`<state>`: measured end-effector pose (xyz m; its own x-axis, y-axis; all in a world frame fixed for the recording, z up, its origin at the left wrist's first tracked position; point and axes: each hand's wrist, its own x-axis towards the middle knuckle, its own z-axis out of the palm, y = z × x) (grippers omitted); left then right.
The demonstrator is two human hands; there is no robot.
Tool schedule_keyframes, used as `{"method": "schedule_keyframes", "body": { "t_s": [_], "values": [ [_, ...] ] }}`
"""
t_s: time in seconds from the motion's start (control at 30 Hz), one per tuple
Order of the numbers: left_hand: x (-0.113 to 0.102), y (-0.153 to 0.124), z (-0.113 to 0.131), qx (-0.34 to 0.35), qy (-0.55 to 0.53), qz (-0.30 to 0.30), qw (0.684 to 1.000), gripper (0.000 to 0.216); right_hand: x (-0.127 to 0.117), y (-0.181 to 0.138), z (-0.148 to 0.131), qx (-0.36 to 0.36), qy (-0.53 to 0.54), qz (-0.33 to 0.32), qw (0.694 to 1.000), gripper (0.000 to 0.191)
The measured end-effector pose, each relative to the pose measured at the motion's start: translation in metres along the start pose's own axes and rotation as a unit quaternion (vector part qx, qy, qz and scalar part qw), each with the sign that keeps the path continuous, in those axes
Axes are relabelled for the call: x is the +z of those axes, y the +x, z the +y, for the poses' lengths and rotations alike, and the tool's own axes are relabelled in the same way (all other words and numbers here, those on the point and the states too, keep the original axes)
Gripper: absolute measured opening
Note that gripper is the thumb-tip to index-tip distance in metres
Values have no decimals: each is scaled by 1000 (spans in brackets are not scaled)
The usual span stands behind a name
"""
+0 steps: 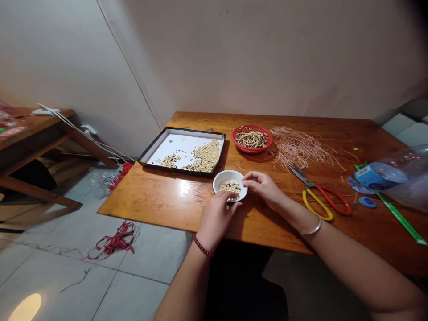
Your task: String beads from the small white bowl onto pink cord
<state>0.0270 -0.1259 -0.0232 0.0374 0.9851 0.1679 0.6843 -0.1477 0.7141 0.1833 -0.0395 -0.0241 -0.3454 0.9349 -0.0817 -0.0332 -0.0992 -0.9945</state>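
A small white bowl [218, 178] with a dark rim stands near the table's front edge, holding pale and dark beads [230, 186]. My left hand [216, 216] is closed over its near rim, fingers inside by the beads and thumb outside. At the bowl's right rim, my right hand [262, 187] pinches thumb and forefinger together; a thin line shows at the fingertips, too fine to name. Behind the bowl, to the left, a shallow black-edged tray [167, 145] has many loose beads [207, 156]. A red basket [251, 150] of strung beads [252, 138] sits farther back.
Pale cords [301, 149] lie tangled right of the basket. Open scissors [310, 185] with red and yellow handles rest by my right forearm. Farther right are a plastic bottle [381, 176], a blue cap [367, 202] and a green strip [399, 217]. Red ribbon [117, 240] lies on the floor.
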Motion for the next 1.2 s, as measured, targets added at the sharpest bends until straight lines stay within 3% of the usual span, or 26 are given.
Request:
{"method": "schedule_keyframes", "body": {
  "t_s": [0.47, 0.77, 0.9, 1.03, 1.2],
  "values": [
    [-6, -3, 5, -29, -20, -5, 999, 23, -1, 1, 1, -23, -42, -7, 999, 16],
    [-6, -1, 3, -41, -120, 24, 992, 18, 1, -2, 0, -75, -116, -7, 990, 12],
    [-5, 4, 2, -58, -220, 68, 971, 18, 2, -7, 0, -100, -137, -8, 985, 13],
    [-4, 7, 3, -94, -344, 67, 932, 26, 5, -14, 0, -107, -158, -34, 981, 13],
    [-4, 8, 4, -109, -373, 60, 919, 29, 7, -18, 1, -106, -174, -56, 977, 11]
  ]
}}
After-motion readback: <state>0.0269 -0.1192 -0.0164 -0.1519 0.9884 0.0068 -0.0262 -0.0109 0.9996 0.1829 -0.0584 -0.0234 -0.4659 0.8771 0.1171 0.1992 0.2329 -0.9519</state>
